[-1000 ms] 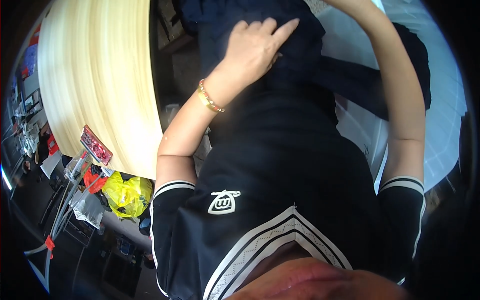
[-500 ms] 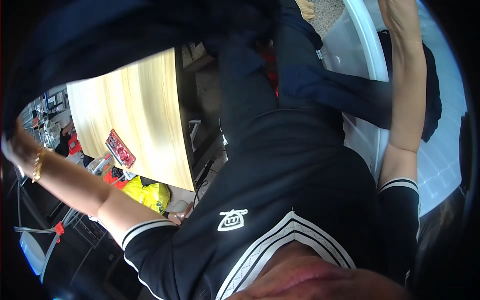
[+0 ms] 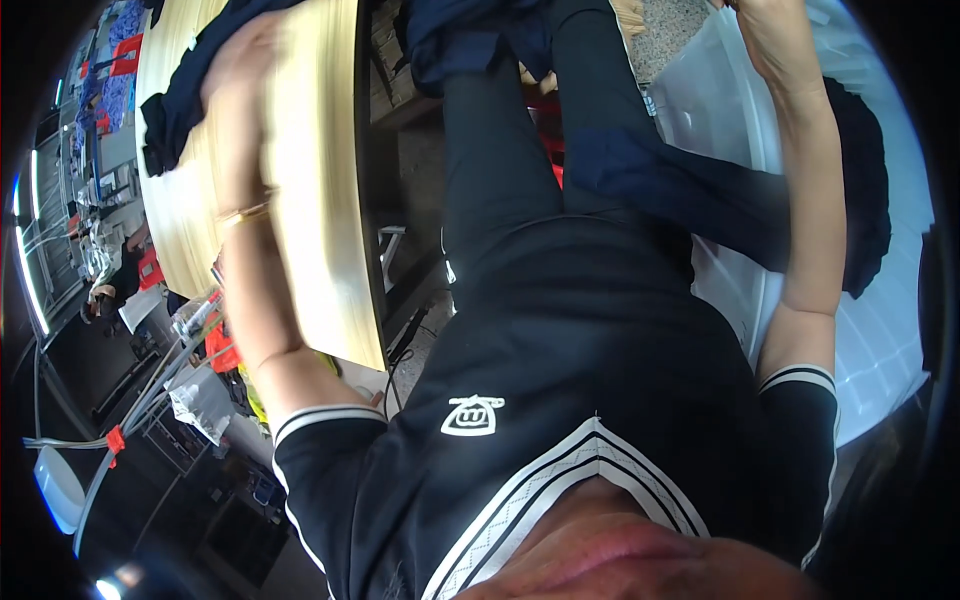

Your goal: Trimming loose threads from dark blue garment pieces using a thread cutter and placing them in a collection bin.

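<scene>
My left hand is blurred and stretched out over a round pale wooden table. It grips a dark navy garment that lies bunched on the tabletop. My right hand reaches up to the top edge of the picture over a white plastic bin; its fingers are cut off, so its grip is unclear. Another dark navy cloth hangs across the bin's rim under my right forearm. My black shirt with white stripes fills the middle.
More dark clothes are piled at the top centre. Left of the table are cluttered shelves, a wire rack with plastic bags, and red and yellow packets. A white object sits at the lower left.
My left arm has swung from in front of my body out to the left, carrying the dark garment onto the wooden table. My right arm stays raised over the white bin.
</scene>
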Tool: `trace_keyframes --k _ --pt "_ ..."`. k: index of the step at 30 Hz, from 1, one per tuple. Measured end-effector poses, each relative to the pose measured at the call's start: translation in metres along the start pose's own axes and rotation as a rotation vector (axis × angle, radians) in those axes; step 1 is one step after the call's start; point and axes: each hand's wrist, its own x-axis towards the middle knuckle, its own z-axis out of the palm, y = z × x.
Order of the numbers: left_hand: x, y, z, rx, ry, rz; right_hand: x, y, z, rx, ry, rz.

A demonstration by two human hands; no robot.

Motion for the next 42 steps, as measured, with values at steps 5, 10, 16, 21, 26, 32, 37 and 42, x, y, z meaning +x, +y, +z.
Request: trace_keyframes --k 5,10,16,21,26,32,37,42 --pt "-0.018 -0.049 0.198 0.065 -0.045 -0.32 0.0 0.013 0.0 -0.144 -0.106 0.141" --pt "-0.01 -0.145 0.262 -0.823 0.729 -0.969 0.005 0.017 0.004 -0.079 -0.181 0.222" --pt "-0.035 -0.164 0.291 -1.259 0.476 -1.228 0.002 0.025 -0.007 -0.183 -0.158 0.163" --pt "-0.047 -0.153 0.269 -1.018 0.284 -1.16 0.009 0.043 -0.019 -0.227 -0.288 0.055" --pt "-0.052 -0.143 0.288 -0.598 0.384 -0.622 0.006 0.045 -0.028 -0.228 -0.288 0.045" --pt "-0.085 -0.16 0.27 -0.641 0.215 -0.509 0.002 0.026 0.003 -0.175 -0.311 0.047" --pt "-0.067 -0.076 0.24 -0.993 0.244 -0.403 -0.001 0.026 -0.004 -0.19 -0.315 0.072" --pt "-0.072 -0.103 0.253 0.056 0.264 -0.44 0.0 0.025 0.0 -0.272 -0.346 0.073"
